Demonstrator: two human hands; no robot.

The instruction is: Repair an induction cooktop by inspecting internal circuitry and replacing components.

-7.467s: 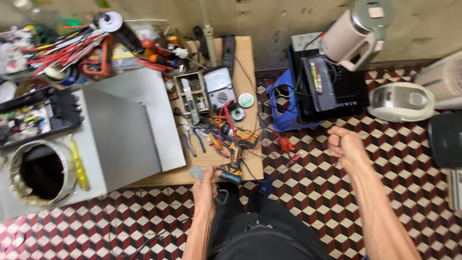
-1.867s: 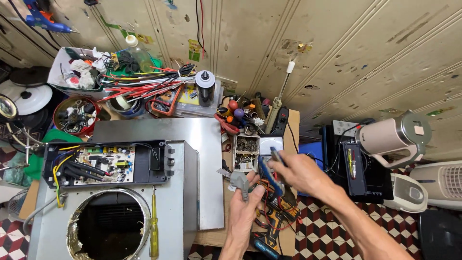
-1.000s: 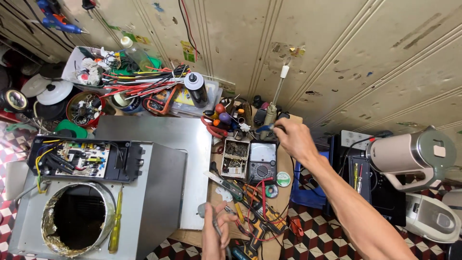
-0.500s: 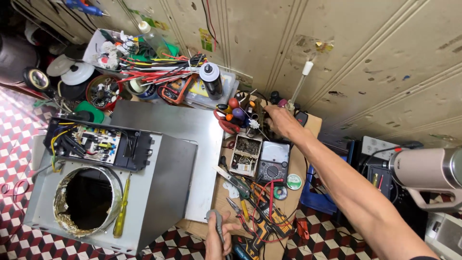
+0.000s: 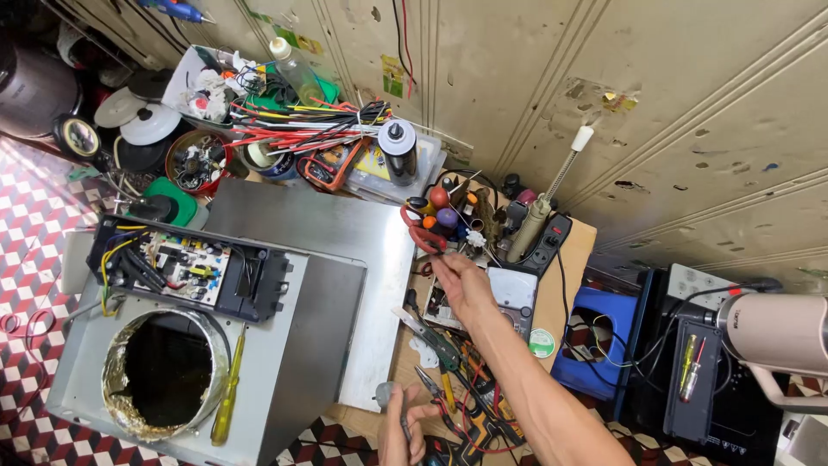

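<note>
Right hand [image 5: 461, 280] pinching red-handled pliers [image 5: 420, 231], long axis toward wall; left hand [image 5: 404, 423] gripping small tool [image 5: 385, 395].

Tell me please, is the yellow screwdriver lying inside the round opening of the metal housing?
No, the yellow screwdriver lies on the metal housing beside the round opening.

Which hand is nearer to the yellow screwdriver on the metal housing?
Left. The left hand is at the table's near edge, right of the yellow screwdriver. The right hand is farther, near the multimeter.

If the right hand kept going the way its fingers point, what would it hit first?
Likely the red-handled pliers just beyond the right hand, at the near edge of the cluster of screwdriver handles. Depth is unclear from this overhead view.
</note>
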